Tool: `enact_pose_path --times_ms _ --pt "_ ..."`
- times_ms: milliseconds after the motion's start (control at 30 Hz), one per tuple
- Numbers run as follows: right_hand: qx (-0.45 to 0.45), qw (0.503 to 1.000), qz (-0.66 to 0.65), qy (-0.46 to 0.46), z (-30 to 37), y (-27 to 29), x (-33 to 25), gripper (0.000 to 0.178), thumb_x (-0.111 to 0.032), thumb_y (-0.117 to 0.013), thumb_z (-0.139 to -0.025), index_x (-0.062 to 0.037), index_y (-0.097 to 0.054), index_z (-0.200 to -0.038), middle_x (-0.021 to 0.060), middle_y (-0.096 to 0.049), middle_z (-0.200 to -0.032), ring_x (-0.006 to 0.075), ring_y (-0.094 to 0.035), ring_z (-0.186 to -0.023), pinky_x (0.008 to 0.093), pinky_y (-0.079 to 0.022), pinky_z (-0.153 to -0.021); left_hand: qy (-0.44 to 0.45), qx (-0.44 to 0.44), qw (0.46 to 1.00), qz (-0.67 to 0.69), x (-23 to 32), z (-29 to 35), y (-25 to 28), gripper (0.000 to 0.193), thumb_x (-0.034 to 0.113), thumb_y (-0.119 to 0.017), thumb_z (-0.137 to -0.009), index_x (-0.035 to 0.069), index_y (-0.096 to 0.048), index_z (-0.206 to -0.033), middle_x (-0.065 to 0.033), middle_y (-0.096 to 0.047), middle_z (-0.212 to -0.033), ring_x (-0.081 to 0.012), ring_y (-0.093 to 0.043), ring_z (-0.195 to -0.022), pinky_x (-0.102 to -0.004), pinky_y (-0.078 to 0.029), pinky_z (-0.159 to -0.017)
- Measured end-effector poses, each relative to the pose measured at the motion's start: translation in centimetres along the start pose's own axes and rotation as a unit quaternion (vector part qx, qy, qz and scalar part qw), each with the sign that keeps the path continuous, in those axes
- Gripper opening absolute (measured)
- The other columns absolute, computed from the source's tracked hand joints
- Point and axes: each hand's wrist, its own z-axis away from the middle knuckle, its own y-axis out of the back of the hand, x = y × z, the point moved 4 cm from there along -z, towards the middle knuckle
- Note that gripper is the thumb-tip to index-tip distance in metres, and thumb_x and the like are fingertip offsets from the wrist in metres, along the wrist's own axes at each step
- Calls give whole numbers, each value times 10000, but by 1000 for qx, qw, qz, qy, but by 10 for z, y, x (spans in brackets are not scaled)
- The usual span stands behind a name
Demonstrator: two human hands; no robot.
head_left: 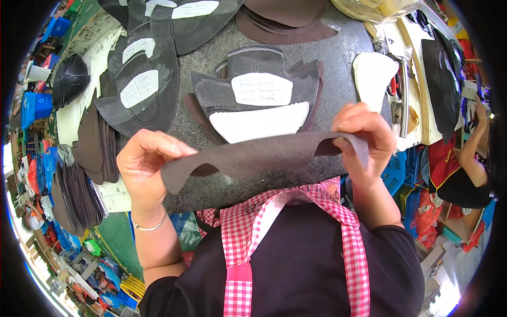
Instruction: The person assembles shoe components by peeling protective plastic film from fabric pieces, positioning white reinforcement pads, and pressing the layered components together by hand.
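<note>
A dark brown curved piece of sheet material (264,153), perhaps leather or fabric, is stretched between my two hands above the near edge of the work surface. My left hand (150,164) pinches its left end between thumb and fingers. At the other end, my right hand (367,137) grips it with the thumb underneath. Just beyond lie black shoe-upper pieces (211,87) with a white ribbed patch (261,89) on top. In front of that patch, a plain white curved piece (261,121) rests on the stack, its lower edge partly hidden by the brown piece.
More black uppers with white patches (158,100) overlap at the left. Brown cut pieces (280,29) are piled at the far side, and others (76,195) stand in rows at left. White pieces (375,76) lie right, near red-handled scissors (393,85). Another person (465,179) is at far right.
</note>
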Motion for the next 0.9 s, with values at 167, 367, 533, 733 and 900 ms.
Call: enact_pose_path --times_ms 167,367,533,733,900 --pt "52 917 -158 -362 10 -12 27 147 -29 -730 -869 21 -637 -972 30 -663 -860 77 -595 -772 246 -483 -688 185 45 981 -48 -16 -11 3 139 -26 -727 -842 -21 -643 -952 -79 -690 -851 -84 -632 -670 -190 -492 -534" --pt "-1 934 -13 -358 -9 -13 66 227 -201 -688 -934 15 -631 -900 10 -654 -764 56 -579 -727 241 -470 -633 220 55 969 -98 -46 -37 -6 154 183 -673 -950 32 -658 -973 5 -652 -799 -33 -594 -683 -179 -458 -538" --pt "0 925 54 -375 -22 -17 72 253 -205 -677 -929 42 -622 -914 57 -669 -714 97 -608 -580 266 -475 -488 236 50 959 -147 -60 -47 -9 142 189 -634 -976 52 -636 -1009 -8 -687 -806 -37 -611 -650 -165 -433 -520" --pt "-8 915 107 -390 -26 -21 73 257 -207 -682 -918 42 -623 -947 98 -687 -723 134 -630 -532 284 -477 -456 247 77 951 -172 -62 -52 -13 172 214 -626 -983 42 -616 -990 -29 -689 -739 -60 -617 -557 -171 -427 -462" --pt "-6 910 171 -377 -26 -20 75 252 -213 -703 -894 28 -639 -930 128 -683 -697 168 -633 -506 314 -478 -492 247 83 940 -219 -61 -54 -17 202 203 -642 -971 19 -569 -929 -49 -671 -681 -89 -623 -525 -201 -452 -445"
